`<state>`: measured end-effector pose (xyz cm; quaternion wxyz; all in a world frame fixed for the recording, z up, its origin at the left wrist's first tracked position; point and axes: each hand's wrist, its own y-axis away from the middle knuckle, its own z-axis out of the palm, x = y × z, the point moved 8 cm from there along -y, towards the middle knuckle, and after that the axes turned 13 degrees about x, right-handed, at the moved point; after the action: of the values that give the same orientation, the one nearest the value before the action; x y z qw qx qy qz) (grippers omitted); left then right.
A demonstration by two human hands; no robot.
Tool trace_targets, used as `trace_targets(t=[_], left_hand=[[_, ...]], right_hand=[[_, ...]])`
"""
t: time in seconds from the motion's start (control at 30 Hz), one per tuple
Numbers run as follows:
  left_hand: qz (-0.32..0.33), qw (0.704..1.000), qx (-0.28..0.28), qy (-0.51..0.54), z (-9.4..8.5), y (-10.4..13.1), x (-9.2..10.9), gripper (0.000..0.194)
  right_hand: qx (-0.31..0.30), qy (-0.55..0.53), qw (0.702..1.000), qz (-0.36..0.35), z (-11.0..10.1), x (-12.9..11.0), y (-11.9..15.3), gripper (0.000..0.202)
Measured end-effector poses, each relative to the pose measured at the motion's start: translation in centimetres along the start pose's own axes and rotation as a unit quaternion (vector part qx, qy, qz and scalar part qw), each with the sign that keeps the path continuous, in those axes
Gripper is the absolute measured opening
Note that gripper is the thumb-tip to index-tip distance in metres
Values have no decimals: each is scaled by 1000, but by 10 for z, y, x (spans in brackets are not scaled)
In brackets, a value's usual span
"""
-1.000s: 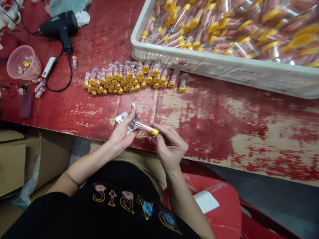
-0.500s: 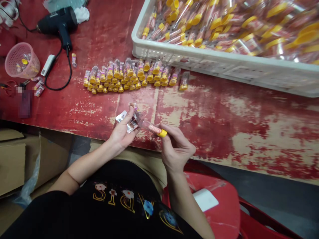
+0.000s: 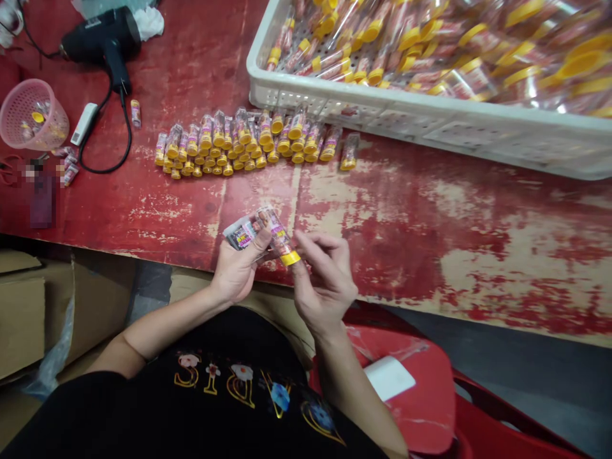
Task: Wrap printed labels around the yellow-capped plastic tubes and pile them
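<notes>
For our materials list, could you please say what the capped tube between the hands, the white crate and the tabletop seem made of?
Capped tube: probably glossy plastic, with glints and clear parts around printed colours; its yellow cap looks like opaque plastic, evenly coloured. White crate: likely moulded plastic, semi-matt, with perforated walls. Tabletop: perhaps wood board, its red coating worn to pale patches.

Left hand (image 3: 238, 268) closed in a grip, thumb (image 3: 259, 245) on top, fingers mostly hidden beneath, right hand (image 3: 329, 280) just beside it, thumb and forefinger pointed leftward, other fingers bent, bare forearms (image 3: 165, 324) angled inward behind both hands
</notes>
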<state>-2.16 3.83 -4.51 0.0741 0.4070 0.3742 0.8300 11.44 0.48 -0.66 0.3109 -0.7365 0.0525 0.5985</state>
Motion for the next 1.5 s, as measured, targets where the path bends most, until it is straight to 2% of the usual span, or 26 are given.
trace_targets(t=[0.13,0.27,0.5,0.6,0.7,0.77,0.83,0.93,1.0,1.07,1.17,1.23,1.3,1.33,1.43,1.5], left_hand=[[42,999,-7,-31,-2,11,5,56],[50,997,-11,-58,-4,15,5,60],[38,998,-21,-33,-3,16,9,63],[32,998,-31,-37,-3,16,9,63],[29,999,-14,-33,-10,12,10,64],[32,999,-1,-7,-18,4,15,59],[39,998,13,37,-33,-8,26,45],[47,991,70,99,-72,-26,48,22],[57,982,128,126,-106,-35,62,16],[81,975,158,132,-134,-38,75,16],[111,968,179,137,-163,-39,86,21],[115,965,187,146,-173,-41,90,20],[110,962,193,158,-176,-44,92,19],[107,961,195,163,-176,-46,92,19],[105,959,197,177,-168,-51,95,21],[103,958,196,184,-158,-54,95,22]], right_hand=[[40,29,999,-22,-2,-10,-5,37],[72,35,996,-33,-5,-18,-7,36],[86,17,995,-54,-1,-23,-8,45],[91,36,993,-60,-1,-23,-6,39],[77,44,995,-50,7,-19,-5,32],[57,16,997,-44,22,-15,-8,30],[26,-17,999,-43,51,-8,-12,27],[-47,-36,996,-60,118,3,-18,16],[-100,-42,990,-85,170,10,-17,15],[-147,-36,981,-122,219,13,-12,18],[-205,33,964,-168,281,19,-3,23],[-237,102,952,-166,309,23,2,25],[-258,133,945,-153,319,23,6,20],[-259,124,947,-143,316,20,8,18],[-256,20,964,-63,281,12,14,22],[-292,-55,954,31,255,14,22,25]])
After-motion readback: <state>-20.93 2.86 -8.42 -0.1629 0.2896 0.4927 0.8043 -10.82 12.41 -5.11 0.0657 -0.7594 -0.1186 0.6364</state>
